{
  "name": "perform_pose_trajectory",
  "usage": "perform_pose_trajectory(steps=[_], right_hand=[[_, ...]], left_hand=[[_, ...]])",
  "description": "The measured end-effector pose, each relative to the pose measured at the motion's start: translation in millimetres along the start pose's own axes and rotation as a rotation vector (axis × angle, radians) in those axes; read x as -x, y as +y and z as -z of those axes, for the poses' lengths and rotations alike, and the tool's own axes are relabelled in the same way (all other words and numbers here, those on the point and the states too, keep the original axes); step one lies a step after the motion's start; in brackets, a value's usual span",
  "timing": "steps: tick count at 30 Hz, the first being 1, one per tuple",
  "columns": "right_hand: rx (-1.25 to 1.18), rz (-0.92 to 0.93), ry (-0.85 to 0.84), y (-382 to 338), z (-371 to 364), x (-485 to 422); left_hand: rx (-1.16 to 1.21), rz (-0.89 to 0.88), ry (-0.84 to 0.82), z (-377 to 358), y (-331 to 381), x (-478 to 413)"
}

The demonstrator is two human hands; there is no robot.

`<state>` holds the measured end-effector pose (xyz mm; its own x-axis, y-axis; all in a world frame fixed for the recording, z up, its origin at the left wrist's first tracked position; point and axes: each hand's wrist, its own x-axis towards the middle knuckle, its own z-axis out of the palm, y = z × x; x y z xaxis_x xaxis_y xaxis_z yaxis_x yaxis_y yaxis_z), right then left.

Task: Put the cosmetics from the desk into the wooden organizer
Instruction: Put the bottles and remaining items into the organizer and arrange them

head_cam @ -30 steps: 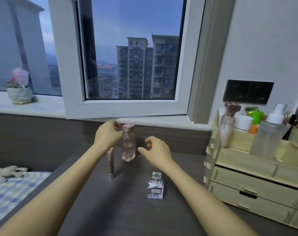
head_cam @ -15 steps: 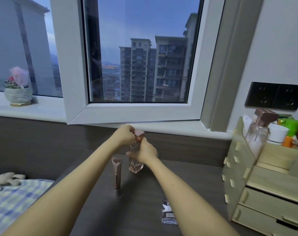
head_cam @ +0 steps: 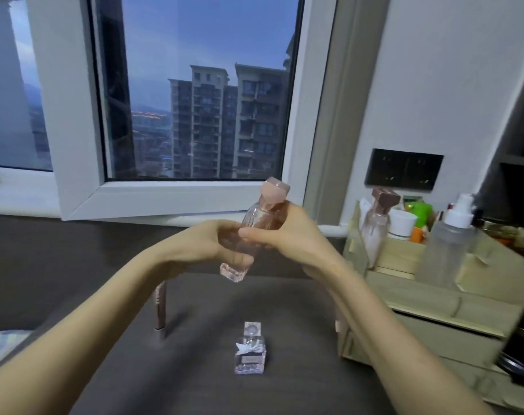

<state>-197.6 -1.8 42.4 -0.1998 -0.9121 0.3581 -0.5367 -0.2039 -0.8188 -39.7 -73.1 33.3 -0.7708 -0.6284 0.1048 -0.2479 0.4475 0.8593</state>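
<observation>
A tall pink glass bottle [head_cam: 239, 265] with a rose cap is lifted off the dark desk [head_cam: 194, 384] and tilted, cap toward the upper right. My left hand [head_cam: 203, 244] grips its lower body from the left. My right hand [head_cam: 284, 235] wraps its upper body from the right. A small square perfume bottle [head_cam: 250, 353] with a bow stands on the desk below. A slim pink tube [head_cam: 160, 307] stands upright left of it. The wooden organizer [head_cam: 428, 298] sits at the right.
The organizer's top tray holds a rose-capped bottle [head_cam: 377, 229], a white jar [head_cam: 401, 224], a green and orange item [head_cam: 419, 217] and a frosted spray bottle [head_cam: 446, 247]. Drawers lie below. A window sill and an open window frame run behind the desk.
Both hands closed on the tall pink bottle, lifted it off the desk and carried it right, tilted. The view swung back toward the organizer.
</observation>
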Motion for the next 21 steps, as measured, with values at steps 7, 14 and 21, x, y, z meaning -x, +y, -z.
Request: perform_pose_trajectory(steps=[7, 14, 21], right_hand=[[0.122, 0.053, 0.260, -33, 84, 74], [0.711, 0.043, 0.529, -57, 149, 97], [0.937, -0.118, 0.240, -71, 178, 75]], left_hand=[[-0.070, -0.229, 0.245, -88, 66, -5], [-0.110, -0.303, 0.333, -155, 103, -39], [0.016, -0.235, 0.207, -173, 110, -81]])
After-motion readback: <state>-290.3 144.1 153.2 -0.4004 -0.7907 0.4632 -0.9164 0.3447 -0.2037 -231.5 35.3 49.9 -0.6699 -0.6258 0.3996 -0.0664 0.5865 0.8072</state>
